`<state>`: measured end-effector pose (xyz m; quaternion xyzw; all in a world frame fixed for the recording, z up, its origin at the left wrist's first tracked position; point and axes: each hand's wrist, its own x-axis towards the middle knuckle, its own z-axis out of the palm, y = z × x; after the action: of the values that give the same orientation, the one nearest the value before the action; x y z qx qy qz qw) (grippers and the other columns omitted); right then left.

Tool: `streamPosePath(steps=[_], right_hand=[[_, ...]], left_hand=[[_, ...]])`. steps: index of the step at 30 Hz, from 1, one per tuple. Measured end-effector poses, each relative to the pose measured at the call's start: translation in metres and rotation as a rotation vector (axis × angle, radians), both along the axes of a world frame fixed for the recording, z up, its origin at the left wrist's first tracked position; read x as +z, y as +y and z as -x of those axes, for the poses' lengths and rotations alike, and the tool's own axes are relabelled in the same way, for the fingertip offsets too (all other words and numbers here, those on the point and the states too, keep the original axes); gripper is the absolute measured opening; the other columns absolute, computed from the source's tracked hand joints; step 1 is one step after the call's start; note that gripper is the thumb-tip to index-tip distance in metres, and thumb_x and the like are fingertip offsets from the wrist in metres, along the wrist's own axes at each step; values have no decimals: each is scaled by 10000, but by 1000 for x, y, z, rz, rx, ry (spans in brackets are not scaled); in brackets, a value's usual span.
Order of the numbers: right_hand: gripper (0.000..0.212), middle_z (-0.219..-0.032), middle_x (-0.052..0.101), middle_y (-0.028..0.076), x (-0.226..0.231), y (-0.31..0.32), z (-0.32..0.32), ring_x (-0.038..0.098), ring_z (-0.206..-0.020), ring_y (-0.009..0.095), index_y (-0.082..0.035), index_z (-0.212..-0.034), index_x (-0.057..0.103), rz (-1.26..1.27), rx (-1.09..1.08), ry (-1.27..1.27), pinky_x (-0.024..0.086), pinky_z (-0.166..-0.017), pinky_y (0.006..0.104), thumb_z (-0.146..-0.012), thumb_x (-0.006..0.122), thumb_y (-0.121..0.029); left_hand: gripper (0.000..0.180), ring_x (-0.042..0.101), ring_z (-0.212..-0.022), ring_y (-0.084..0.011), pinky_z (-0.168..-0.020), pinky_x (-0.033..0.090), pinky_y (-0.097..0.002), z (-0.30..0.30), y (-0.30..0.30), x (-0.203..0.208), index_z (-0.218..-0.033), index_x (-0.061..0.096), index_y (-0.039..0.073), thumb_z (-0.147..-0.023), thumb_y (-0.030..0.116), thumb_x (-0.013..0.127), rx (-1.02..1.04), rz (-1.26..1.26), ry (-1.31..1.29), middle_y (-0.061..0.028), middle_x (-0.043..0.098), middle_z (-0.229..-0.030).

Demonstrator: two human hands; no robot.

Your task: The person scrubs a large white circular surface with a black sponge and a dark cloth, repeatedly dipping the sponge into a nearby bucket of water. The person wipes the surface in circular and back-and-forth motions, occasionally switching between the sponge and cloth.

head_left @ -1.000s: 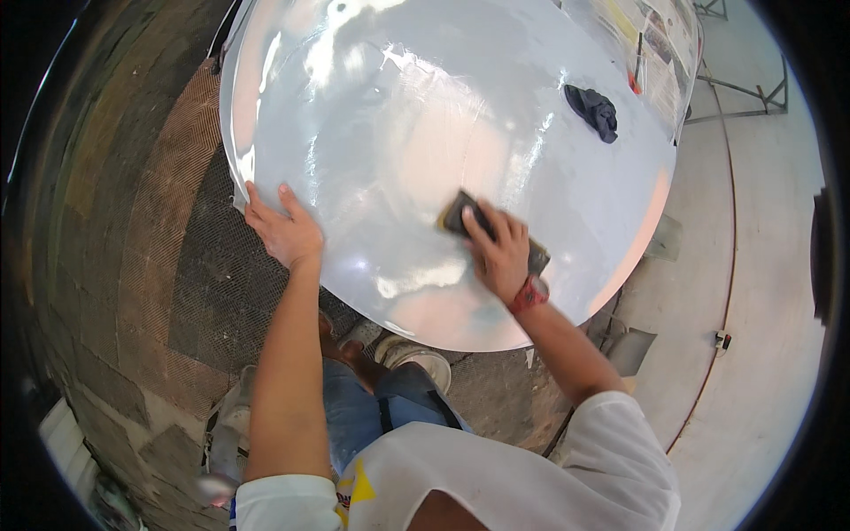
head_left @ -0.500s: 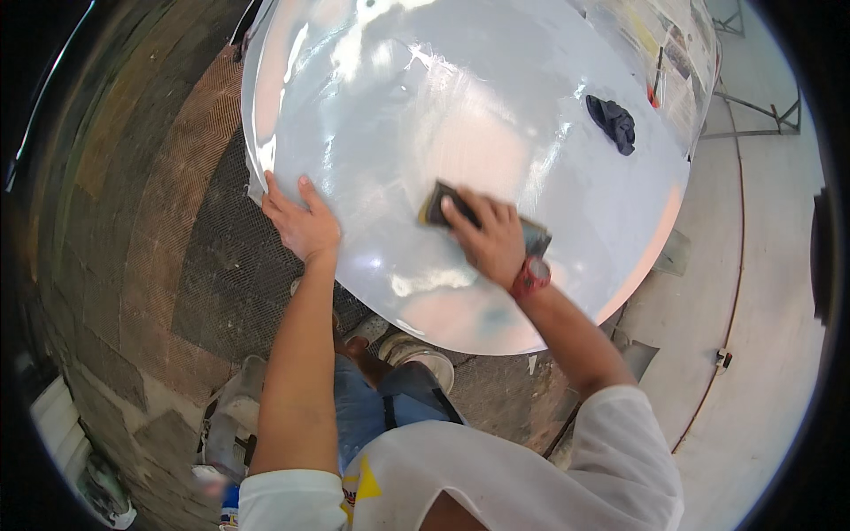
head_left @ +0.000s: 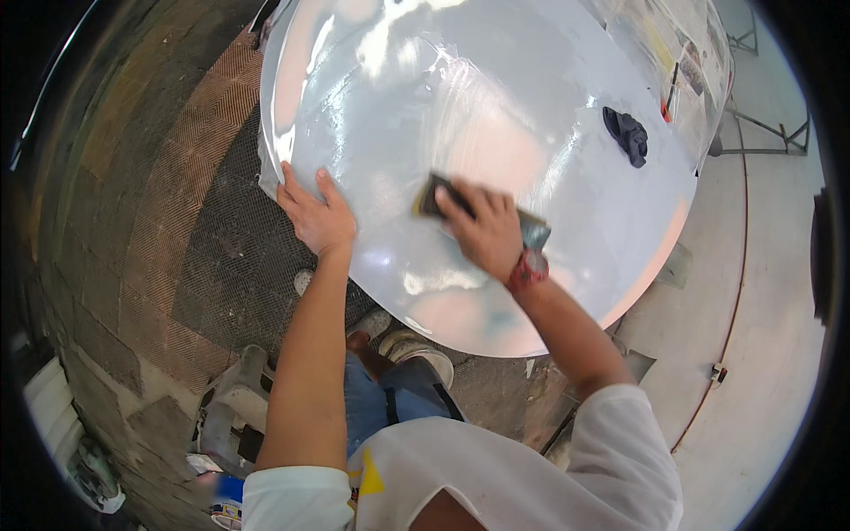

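Observation:
A large, wet, glossy panel, pale grey with pinkish patches, looks like a car hood (head_left: 381,168) and fills the upper middle. Flat on its left edge rests my left hand (head_left: 320,215), fingers spread, holding nothing. Near the panel's middle, my right hand (head_left: 482,226) is wrapped over a dark sanding block (head_left: 434,196), pressed to the surface below a pinkish patch. A yellowish edge shows under the block, and its other end sticks out by my wrist. The block's underside is hidden. A red watch (head_left: 529,268) circles my right wrist.
A crumpled dark cloth (head_left: 626,137) lies on the panel's right side. Clear plastic sheeting (head_left: 682,53) covers the far right. Under the front edge stands a whitish bucket (head_left: 425,358). A cable (head_left: 737,301) runs along the pale right side; dark matting (head_left: 239,230) covers the left floor.
The view has shifted slightly, so the panel and cloth sit further right. My right hand still grips the block near the same patch; my left hand stays on the panel's edge.

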<state>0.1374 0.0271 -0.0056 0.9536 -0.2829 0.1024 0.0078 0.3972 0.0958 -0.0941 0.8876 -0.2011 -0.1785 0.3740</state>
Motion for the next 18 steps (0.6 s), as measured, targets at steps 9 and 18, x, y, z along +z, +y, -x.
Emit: streamPosePath(steps=[9, 18], right_hand=[[561, -1525, 643, 107, 3, -50, -63, 630, -1296, 335, -229, -1537, 646, 44, -204, -94, 499, -1053, 499, -992, 777, -235], [525, -1457, 669, 118, 27, -108, -33, 634, -1216, 377, -210, -1526, 641, 132, -214, -78, 503, -1015, 516, -1013, 752, -234]], left_hand=[[747, 467, -1529, -484, -1217, 451, -582, -4, 3, -6, -1755, 295, 137, -1162, 558, 461, 6, 23, -65, -266, 357, -1667], [731, 620, -1360, -487, -1089, 560, -586, 4, 0, -10, -1760, 283, 159, -1159, 524, 483, -38, 52, -144, -296, 362, -1650]])
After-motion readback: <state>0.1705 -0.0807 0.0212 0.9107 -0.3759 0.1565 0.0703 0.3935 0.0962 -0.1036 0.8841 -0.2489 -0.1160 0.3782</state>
